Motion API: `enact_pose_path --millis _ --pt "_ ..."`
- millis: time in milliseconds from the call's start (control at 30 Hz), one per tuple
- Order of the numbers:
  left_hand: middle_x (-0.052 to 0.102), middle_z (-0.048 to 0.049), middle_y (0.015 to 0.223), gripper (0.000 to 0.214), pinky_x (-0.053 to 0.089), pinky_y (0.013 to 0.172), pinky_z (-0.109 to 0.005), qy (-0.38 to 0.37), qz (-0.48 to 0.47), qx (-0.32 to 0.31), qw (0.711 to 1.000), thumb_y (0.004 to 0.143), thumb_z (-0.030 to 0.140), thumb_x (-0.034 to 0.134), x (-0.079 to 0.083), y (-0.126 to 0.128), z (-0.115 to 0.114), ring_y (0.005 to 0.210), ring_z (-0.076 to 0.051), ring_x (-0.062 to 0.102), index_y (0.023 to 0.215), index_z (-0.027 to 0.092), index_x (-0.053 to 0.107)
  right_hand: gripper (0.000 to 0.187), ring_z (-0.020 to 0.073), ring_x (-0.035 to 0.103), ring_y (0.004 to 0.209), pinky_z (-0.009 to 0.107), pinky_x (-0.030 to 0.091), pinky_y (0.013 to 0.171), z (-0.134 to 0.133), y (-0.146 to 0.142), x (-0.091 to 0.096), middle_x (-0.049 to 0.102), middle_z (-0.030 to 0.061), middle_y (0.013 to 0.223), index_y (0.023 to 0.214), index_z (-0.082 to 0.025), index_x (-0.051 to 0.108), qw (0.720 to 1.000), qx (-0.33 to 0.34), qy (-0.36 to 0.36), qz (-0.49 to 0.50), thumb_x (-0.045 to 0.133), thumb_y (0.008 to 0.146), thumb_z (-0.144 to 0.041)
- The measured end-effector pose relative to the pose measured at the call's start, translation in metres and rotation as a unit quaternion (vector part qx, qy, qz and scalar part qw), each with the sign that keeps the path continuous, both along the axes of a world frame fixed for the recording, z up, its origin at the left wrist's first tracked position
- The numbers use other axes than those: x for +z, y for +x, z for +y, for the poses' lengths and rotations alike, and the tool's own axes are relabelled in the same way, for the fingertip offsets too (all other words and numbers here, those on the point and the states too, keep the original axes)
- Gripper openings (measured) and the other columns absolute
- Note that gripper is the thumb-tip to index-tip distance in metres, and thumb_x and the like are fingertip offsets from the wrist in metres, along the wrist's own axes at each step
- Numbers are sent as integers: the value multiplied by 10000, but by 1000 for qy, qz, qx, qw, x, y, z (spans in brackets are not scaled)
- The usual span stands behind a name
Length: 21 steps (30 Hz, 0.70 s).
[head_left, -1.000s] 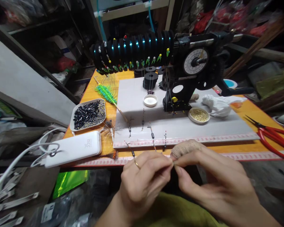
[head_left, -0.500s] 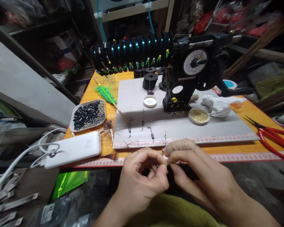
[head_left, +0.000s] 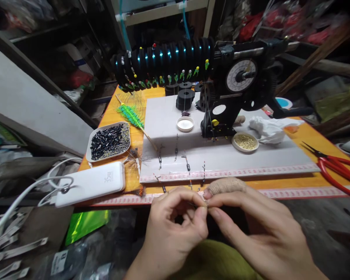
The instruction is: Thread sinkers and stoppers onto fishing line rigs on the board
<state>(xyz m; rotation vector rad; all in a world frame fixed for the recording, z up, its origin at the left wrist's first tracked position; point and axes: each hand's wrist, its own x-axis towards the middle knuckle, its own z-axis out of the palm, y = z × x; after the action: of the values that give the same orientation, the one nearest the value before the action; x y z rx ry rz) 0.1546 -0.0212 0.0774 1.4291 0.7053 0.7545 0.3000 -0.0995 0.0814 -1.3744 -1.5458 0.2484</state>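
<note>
My left hand (head_left: pixel 176 225) and my right hand (head_left: pixel 256 225) meet just below the table's front edge. Both pinch a tiny part between thumb and forefinger at the same spot; the part is too small to name. A beige wrap covers my right forefinger (head_left: pixel 226 185). Just beyond my fingers, several small black-and-red rigs (head_left: pixel 188 168) lie on a white board (head_left: pixel 251 157). Thin lines run from them up to a black winding machine (head_left: pixel 239 83) with a white dial.
A tray of small black tubes (head_left: pixel 108 140) and a white power bank (head_left: pixel 90 182) with cable sit at the left. A white cap (head_left: pixel 185 124) and a dish of gold beads (head_left: pixel 245 142) rest on the board. Red scissors (head_left: pixel 336 167) lie at the right.
My hands stayed pinched together and shifted slightly left and down toward me. My left fingers curled more over the pinch point. Nothing on the table moved.
</note>
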Motion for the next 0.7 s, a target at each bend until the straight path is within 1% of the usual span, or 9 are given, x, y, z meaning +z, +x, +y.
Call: enact_pose_path --millis 100,167,267,367,433,500,567,600,700 --pt "667 15 751 105 441 537 -129 111 30 3 993 810 84 644 1 -5 -1 605 -64 559 801 186 664 200 91 644 917 177 519 817 -2 0 -2 663 11 944 968 -200 614 1000 3 -20 13 606 864 -30" --pt "681 11 783 100 467 577 -140 121 32 -3 992 831 92 653 -1 -8 -1 641 -71 585 828 191 671 202 96 641 906 185 518 793 -2 1 -5 656 7 943 961 -209 607 999 3 -30 15 608 857 -35" --pt "677 0 810 44 494 610 -165 28 -4 -13 1000 877 149 655 -5 -12 -3 623 -68 583 853 183 668 184 109 638 888 203 520 765 -3 2 -7 642 5 933 926 -219 595 998 -2 -49 30 603 855 -50" --pt "674 -5 811 77 491 592 -166 -62 -44 3 997 878 147 655 -7 -12 -7 575 -54 566 806 169 639 173 126 637 878 222 523 743 -4 3 -8 639 9 918 905 -227 591 997 -5 -58 41 600 854 -61" --pt "677 -7 811 109 490 585 -164 -91 -53 18 994 865 133 658 -7 -11 -10 563 -52 565 769 165 617 179 134 639 865 230 522 722 -5 2 -7 642 13 902 899 -228 595 998 -6 -58 40 597 848 -55" --pt "681 -3 805 88 500 593 -161 -93 -45 24 994 855 115 654 -7 -11 -11 578 -58 580 793 171 624 192 140 641 849 235 523 705 -5 2 -6 642 17 887 895 -225 597 997 -8 -57 41 589 843 -40" --pt "693 1 806 106 516 607 -156 -57 -21 17 998 836 96 664 -6 -11 -9 615 -70 610 889 188 657 194 141 640 843 237 525 701 -5 1 -6 638 18 882 886 -222 593 997 -7 -59 46 584 841 -34" --pt "699 4 808 157 520 609 -153 -20 -5 11 1000 825 86 672 -6 -11 -8 630 -74 620 936 198 667 190 140 639 844 235 525 703 -5 1 -5 636 18 883 883 -221 591 997 -6 -58 47 582 842 -36" --pt "702 10 796 189 520 621 -147 152 42 6 987 793 46 686 -5 -11 -3 659 -79 636 909 194 676 178 124 633 856 214 518 726 -4 1 -3 629 9 885 878 -219 587 997 -4 -54 47 580 846 -45"
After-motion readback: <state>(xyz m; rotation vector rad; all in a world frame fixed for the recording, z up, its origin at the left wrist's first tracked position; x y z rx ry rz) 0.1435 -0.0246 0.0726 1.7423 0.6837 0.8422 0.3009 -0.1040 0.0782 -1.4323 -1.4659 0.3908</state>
